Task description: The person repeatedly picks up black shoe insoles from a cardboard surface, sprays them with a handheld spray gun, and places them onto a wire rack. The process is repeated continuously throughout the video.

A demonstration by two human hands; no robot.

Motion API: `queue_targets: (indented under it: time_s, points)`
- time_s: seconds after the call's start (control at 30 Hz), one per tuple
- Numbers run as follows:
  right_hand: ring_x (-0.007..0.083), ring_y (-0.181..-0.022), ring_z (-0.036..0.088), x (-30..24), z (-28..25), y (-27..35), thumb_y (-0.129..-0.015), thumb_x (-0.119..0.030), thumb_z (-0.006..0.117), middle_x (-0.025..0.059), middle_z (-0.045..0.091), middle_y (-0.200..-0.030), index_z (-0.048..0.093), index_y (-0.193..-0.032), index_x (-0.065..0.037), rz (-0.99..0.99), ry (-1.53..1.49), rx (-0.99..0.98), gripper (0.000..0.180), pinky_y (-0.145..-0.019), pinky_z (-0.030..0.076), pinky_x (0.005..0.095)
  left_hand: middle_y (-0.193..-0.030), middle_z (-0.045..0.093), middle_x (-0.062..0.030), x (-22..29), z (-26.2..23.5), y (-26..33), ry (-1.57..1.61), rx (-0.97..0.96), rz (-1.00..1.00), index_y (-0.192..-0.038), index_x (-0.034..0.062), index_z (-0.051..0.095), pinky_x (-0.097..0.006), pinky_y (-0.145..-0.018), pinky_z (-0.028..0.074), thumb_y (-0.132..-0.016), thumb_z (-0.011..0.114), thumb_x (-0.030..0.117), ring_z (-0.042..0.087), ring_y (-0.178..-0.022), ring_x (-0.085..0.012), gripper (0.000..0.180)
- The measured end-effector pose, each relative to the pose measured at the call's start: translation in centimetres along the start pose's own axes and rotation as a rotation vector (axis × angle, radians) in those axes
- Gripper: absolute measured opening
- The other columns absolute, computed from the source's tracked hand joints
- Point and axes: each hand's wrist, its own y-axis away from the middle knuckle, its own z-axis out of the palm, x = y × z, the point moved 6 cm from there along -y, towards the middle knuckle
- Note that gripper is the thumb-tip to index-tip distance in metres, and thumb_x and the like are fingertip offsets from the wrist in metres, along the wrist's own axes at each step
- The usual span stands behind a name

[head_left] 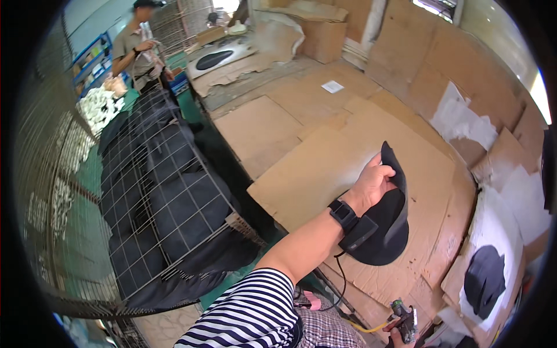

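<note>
My left hand (374,182) is closed on the upper edge of a black oval piece (387,240) that looks like soft sheet material. The piece curls up along its right side above the cardboard-covered table. A dark strapped device sits on my left wrist, with a black cable hanging from it. Low in the view, at the table's near edge, my right hand (400,338) grips a metal spray gun (404,321). From the gun a yellow hose (368,329) runs to the left. Part of the right hand is cut off by the lower edge.
Cardboard (313,174) covers the table. A wire cage (168,203) full of black pieces stands left. Other black pieces lie at right (485,281) and far left (214,60). A small white square (332,86) lies farther back. Another person (139,49) stands beyond the cage. Cardboard walls (429,64) border the right.
</note>
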Motion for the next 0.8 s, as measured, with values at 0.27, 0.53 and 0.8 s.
queue_targets:
  time_s: [0.27, 0.53, 0.8]
  points:
    - [0.0095, -0.079, 0.053, -1.9, 4.5, -4.2, -0.088, -0.008, 0.061, 0.0021, 0.061, -0.099, 0.052, -0.126, -0.004, 0.309, 0.341, -0.392, 0.039, -0.065, 0.042, 0.0202, -0.114, 0.062, -0.0098, 16.1, -3.5, 12.4, -0.104, 0.047, 0.333, -0.125, 0.0044, 0.051, -0.038, -0.094, 0.047, -0.077, 0.051, -0.007, 0.060, -0.105, -0.0231, 0.049]
    - [0.0119, -0.091, 0.052, -4.9, 14.3, -6.0, -0.088, 0.000, 0.057, 0.0073, 0.057, -0.117, 0.049, -0.128, -0.001, -0.129, 0.144, -0.768, 0.041, -0.079, 0.044, 0.0246, -0.130, 0.053, -0.0099, 29.6, -4.4, 41.6, -0.392, 0.479, 1.013, -0.136, 0.0024, 0.042, -0.038, -0.105, 0.037, -0.076, 0.050, -0.007, 0.050, -0.121, -0.0228, 0.061]
    - [0.0170, -0.075, 0.063, -3.7, 22.0, -8.7, -0.073, -0.002, 0.069, 0.0090, 0.062, -0.084, 0.050, -0.121, 0.005, -0.174, 0.096, -0.986, 0.052, -0.074, 0.054, 0.0326, -0.132, 0.049, -0.0138, 23.5, -13.8, 72.9, -0.476, 1.224, 1.475, -0.139, 0.0019, 0.036, -0.037, -0.106, 0.036, -0.074, 0.049, -0.008, 0.046, -0.122, -0.0253, 0.067]
